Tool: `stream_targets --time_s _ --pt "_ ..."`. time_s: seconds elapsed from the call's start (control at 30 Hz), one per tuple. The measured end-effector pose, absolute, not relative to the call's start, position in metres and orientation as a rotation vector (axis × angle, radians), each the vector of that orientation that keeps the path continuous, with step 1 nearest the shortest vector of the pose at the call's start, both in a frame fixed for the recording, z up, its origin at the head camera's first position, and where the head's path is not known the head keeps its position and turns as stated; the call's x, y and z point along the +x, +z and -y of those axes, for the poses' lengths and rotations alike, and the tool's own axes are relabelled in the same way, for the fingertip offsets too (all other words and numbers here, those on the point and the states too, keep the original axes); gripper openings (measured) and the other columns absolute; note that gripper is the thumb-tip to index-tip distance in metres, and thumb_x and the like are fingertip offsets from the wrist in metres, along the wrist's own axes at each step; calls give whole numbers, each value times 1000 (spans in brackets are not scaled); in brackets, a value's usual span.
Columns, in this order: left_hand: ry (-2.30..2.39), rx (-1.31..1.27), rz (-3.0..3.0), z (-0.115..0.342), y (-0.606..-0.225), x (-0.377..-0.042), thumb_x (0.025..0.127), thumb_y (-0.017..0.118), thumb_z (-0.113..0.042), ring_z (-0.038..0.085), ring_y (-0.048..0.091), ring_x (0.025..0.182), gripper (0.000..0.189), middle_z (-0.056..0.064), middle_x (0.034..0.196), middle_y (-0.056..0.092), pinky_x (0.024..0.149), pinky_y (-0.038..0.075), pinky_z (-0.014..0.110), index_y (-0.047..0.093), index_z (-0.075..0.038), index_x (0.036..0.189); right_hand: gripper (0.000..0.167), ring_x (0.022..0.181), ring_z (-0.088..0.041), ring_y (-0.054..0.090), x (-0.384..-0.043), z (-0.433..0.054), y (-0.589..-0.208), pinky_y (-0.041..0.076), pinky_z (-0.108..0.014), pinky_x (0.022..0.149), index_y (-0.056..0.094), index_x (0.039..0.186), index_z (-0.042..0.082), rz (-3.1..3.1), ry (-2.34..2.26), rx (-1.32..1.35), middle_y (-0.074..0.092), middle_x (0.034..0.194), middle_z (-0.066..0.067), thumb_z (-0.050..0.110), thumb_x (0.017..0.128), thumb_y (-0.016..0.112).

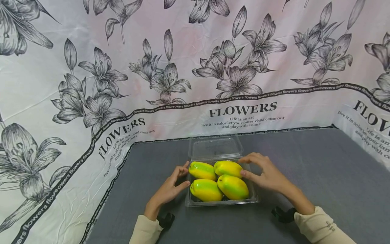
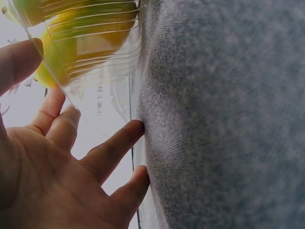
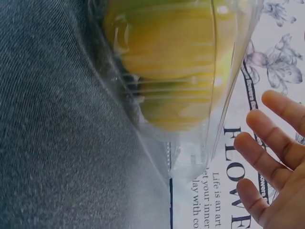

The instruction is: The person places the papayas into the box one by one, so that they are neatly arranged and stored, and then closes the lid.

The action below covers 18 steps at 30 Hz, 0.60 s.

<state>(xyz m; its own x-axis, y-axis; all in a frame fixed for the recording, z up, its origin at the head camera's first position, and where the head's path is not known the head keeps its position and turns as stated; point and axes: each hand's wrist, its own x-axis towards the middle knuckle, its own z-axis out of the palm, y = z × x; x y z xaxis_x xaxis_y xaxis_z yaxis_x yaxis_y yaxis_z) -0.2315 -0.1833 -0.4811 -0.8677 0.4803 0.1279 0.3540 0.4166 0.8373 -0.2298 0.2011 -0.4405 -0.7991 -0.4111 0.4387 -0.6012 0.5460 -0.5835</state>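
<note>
A clear plastic clamshell box [image 1: 223, 204] sits on the table with its lid [image 1: 215, 147] raised at the back. Several yellow-green mangoes [image 1: 234, 187] lie in it in two rows. My left hand [image 1: 168, 190] is at the box's left side; the left wrist view shows the thumb [image 2: 21, 62] at the rim and the other fingers spread, two reaching down to the table surface. On the right side, my right hand [image 1: 268, 174] reaches over the rim, thumb tip beside the back right mango [image 1: 228, 169]. Its fingers [image 3: 267, 162] look spread and apart from the box wall in the right wrist view.
A grey cloth [image 1: 146, 169] covers the table. Behind and at both sides hangs a white curtain [image 1: 170, 125] printed with flowers and lettering. Black bands with a bulky part [image 1: 284, 215] are on both wrists, by the cream sleeves [image 1: 320, 225].
</note>
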Motion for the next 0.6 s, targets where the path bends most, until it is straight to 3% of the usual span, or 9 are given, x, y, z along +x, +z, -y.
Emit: stream_targets --time_s 0.13,0.3,0.6 --pt "1444 775 -2537 184 -481 -231 105 59 -21 36 39 149 37 2 172 19 117 27 69 42 -10 135 39 111 -30 58 -232 -203 -444 32 -67 98 65 131 12 2540 1129 797 66 125 -6 24 95 73" --pt "1439 760 -2549 183 -482 -232 104 59 -19 35 41 147 35 1 171 20 117 27 68 42 -10 134 50 119 -34 56 -237 -205 -448 17 -82 104 58 141 10 2592 1167 716 62 135 -11 28 96 71" --pt "1447 760 -2525 182 -480 -231 104 59 -20 36 39 148 36 1 172 19 117 27 69 42 -10 135 52 133 -46 46 -246 -213 -453 13 -81 108 55 143 7 2632 1189 627 57 142 -20 32 99 66"
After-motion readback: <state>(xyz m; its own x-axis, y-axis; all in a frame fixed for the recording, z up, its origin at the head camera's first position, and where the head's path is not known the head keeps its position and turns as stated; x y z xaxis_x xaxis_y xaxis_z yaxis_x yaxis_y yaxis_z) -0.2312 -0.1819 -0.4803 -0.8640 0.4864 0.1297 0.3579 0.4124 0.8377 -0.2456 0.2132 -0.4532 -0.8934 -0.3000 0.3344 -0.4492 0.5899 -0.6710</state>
